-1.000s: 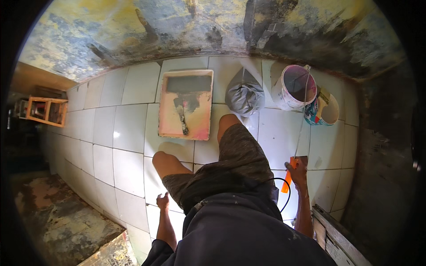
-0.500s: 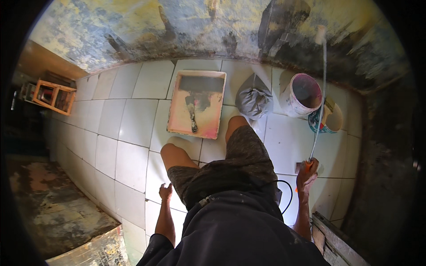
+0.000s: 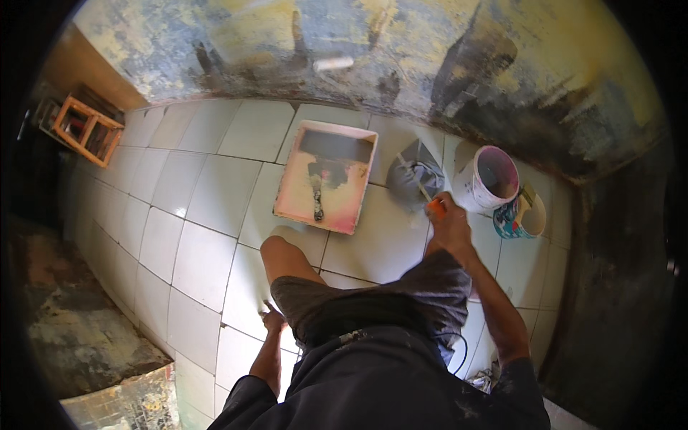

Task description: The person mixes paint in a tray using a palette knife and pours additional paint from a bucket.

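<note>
My right hand (image 3: 453, 228) is wrapped round the orange handle of a paint roller (image 3: 333, 64), held out in front of me. The roller's pale sleeve is up by the stained wall (image 3: 401, 50); whether it touches is hard to tell, and its rod is smeared. My left hand (image 3: 272, 317) hangs beside my left knee with fingers loosely apart and nothing in it. Ahead of my knees lies a paint tray (image 3: 290, 168) with grey paint at its far end. A putty knife (image 3: 317, 193) smeared with paint rests inside it.
Right of the tray stand a grey bag (image 3: 416, 179), a white bucket (image 3: 469, 185) with grey contents, and a smaller teal bucket (image 3: 506, 217) with a brush in it. A wooden frame (image 3: 87, 130) stands far left. White tiles (image 3: 208, 197) cover the floor.
My right hand has swung the roller from far right inward and forward; its sleeve moved left along the wall. The view has turned slightly. The left hand stays low, its fingers looser.
</note>
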Demonstrator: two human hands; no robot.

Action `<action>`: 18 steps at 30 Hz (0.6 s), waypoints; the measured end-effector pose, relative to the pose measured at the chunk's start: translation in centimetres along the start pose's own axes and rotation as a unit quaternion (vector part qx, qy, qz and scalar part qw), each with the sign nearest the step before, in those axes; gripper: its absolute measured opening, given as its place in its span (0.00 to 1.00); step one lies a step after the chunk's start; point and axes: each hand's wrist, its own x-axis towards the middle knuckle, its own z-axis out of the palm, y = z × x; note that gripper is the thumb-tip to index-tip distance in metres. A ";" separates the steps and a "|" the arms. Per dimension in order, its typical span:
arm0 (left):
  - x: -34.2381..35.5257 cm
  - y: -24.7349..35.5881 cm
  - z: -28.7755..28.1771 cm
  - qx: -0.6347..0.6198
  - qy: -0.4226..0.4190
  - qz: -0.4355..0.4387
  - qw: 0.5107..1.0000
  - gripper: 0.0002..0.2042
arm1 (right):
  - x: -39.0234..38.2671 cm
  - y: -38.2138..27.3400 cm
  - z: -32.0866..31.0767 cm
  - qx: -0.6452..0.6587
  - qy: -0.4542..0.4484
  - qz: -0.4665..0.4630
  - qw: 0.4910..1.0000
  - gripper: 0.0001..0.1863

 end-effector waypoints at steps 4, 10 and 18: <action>-1.3 0.8 -0.6 0.012 0.021 0.016 1.000 0.58 | -1.6 1.4 7.0 -0.040 -0.010 -0.058 0.997 0.12; -0.5 -1.5 0.2 0.045 0.063 0.043 0.996 0.55 | -5.2 1.1 14.3 -0.011 -0.032 -0.033 0.999 0.11; 1.3 -1.9 2.2 0.059 0.052 0.056 0.995 0.54 | -5.7 2.5 19.0 -0.022 -0.027 0.000 0.999 0.10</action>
